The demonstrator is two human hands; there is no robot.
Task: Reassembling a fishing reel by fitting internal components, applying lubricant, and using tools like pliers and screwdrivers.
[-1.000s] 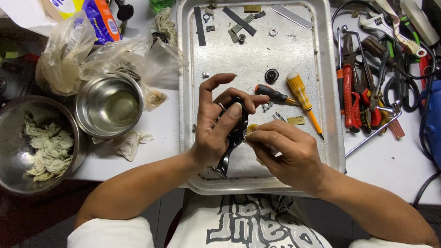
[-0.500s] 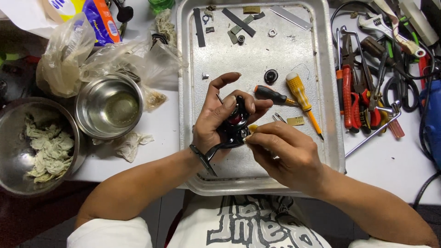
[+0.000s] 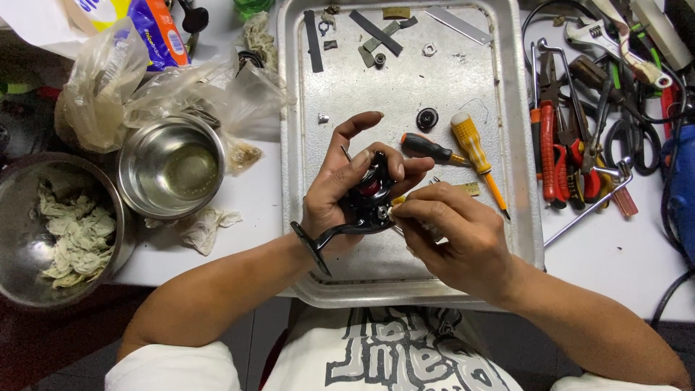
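My left hand grips a black fishing reel with a red band, held over the metal tray. The reel's black handle arm sticks out toward my left wrist. My right hand pinches a small pale piece against the reel's right side; I cannot tell what the piece is. Just beyond my fingers two screwdrivers lie on the tray, one with a black and orange handle, one with a yellow handle.
Small black parts, a washer and strips lie at the tray's far end. Left of the tray stand a steel bowl with liquid, a bigger bowl with rags and plastic bags. Pliers, wrenches and cables crowd the right.
The reel has turned in my left hand, so its handle arm now points down-left past my wrist. My right hand stays at the reel's right side.
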